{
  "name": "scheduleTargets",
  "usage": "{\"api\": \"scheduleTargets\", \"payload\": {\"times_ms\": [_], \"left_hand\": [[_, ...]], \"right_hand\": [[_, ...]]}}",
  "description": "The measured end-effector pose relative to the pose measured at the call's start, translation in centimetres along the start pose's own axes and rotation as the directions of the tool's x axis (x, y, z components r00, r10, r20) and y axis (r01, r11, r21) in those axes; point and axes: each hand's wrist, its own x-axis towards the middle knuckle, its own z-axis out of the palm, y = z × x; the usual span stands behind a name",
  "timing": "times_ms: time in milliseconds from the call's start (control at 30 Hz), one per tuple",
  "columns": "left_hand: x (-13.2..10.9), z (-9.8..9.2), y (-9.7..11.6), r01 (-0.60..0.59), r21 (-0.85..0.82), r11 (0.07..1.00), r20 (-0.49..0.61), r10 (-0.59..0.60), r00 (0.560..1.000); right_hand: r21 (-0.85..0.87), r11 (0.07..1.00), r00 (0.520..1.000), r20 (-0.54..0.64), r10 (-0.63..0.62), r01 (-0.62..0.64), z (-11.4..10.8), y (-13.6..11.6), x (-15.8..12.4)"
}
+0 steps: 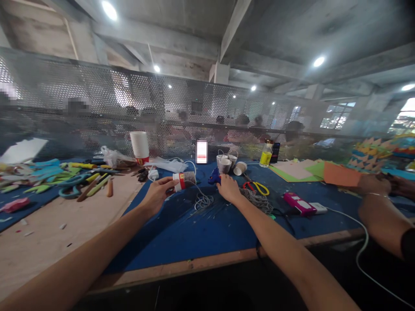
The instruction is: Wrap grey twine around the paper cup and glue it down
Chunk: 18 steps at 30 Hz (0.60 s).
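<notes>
My left hand (164, 192) grips a paper cup (180, 181) with a red band, held on its side above the blue mat (175, 242). Grey cord (188, 177) is wrapped round one end of the cup, and a loose strand runs down to a small coil (203, 201) on the mat. To the right, my right hand (228, 188) is closed round a blue tool (214, 176) that looks like a glue gun. Its tip points toward the cup without touching it. A heap of grey cord (259, 201) lies beside my right wrist.
Several cord-covered cups (224, 163) stand behind my right hand. Yellow-and-red scissors (261, 188), a magenta box (298, 204) and coloured paper (300, 169) lie right. Stacked cups (139, 146), a phone (201, 152), tools (97, 179) are also around. Another person's hand (374, 185) is far right.
</notes>
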Motion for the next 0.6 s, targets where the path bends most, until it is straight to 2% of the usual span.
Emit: {"api": "scheduleTargets", "payload": {"times_ms": [133,200,267,333,400,467,533,600], "left_hand": [[-0.3,0.2,0.2,-0.009,0.01,1.0,0.036,0.009,0.999],[-0.4,0.3,0.3,-0.023,0.018,1.0,0.048,0.022,0.999],[-0.5,0.4,0.3,-0.043,0.018,0.999,0.052,0.042,0.998],[-0.5,0.4,0.3,-0.062,0.019,0.998,0.049,0.061,0.997],[-0.5,0.4,0.3,-0.079,0.029,0.996,0.043,0.078,0.996],[-0.5,0.4,0.3,-0.095,0.045,0.995,0.041,0.093,0.995],[-0.5,0.4,0.3,-0.105,0.059,0.993,0.036,0.103,0.994],[-0.5,0.4,0.2,-0.108,0.067,0.992,0.032,0.106,0.994]], "right_hand": [[-0.069,0.998,0.999,0.041,-0.01,0.013,0.4,0.1,-0.3],[-0.075,0.997,1.0,0.007,-0.01,0.011,0.2,0.0,-0.4],[-0.009,0.999,0.996,-0.087,-0.032,0.031,-0.3,-0.4,-0.3],[0.188,0.977,0.987,-0.143,-0.074,0.101,-0.9,-1.0,-0.3],[0.511,0.842,0.985,-0.062,-0.163,0.171,-1.4,-1.7,-0.4],[0.759,0.631,0.964,0.017,-0.265,0.16,-1.6,-2.6,-0.7],[0.851,0.514,0.943,0.079,-0.322,0.105,-1.6,-3.4,-1.1],[0.891,0.452,0.919,0.147,-0.367,0.038,-1.4,-3.9,-1.4]]}}
